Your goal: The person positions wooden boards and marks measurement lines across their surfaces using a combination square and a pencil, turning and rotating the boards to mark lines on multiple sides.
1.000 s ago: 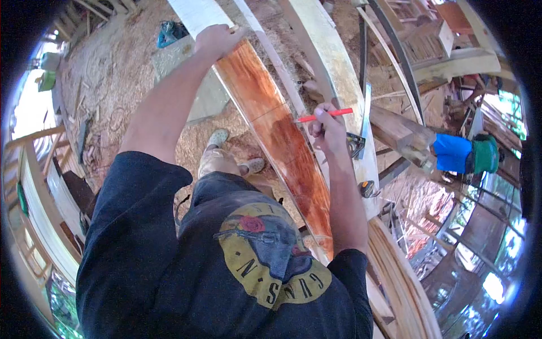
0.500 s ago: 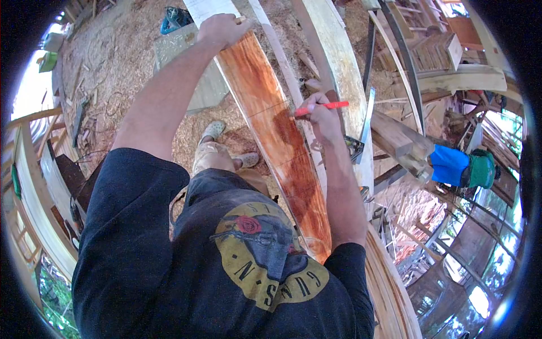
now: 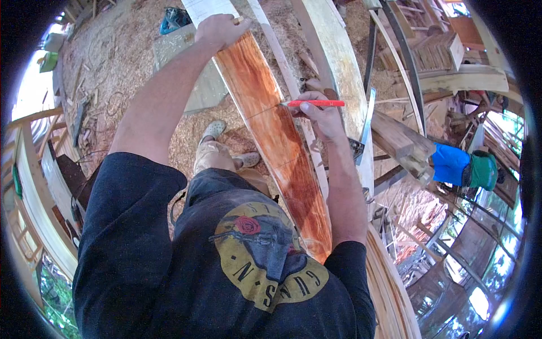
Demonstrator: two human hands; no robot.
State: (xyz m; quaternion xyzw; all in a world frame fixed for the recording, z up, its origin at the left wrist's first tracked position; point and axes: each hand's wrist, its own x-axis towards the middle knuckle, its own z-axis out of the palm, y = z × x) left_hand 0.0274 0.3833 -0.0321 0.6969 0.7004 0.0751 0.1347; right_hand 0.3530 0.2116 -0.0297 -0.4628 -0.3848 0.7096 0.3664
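Observation:
A long reddish-brown board runs diagonally below me, with thin lines drawn across it. My right hand is closed on a red pencil, whose tip is at the board's right edge by one of the lines. At the far end, my left hand is closed over the board where a pale sheet begins; a small light-coloured piece shows at its fingertips.
Pale planks lie to the right, with a metal square on them. Beyond is a person in green and blue. Sawdust covers the floor; a grey panel lies there.
The pencil, first lower and to the right, has come up and left with my right hand and lies more level. The view has shifted slightly. My left hand stays at the board's far end.

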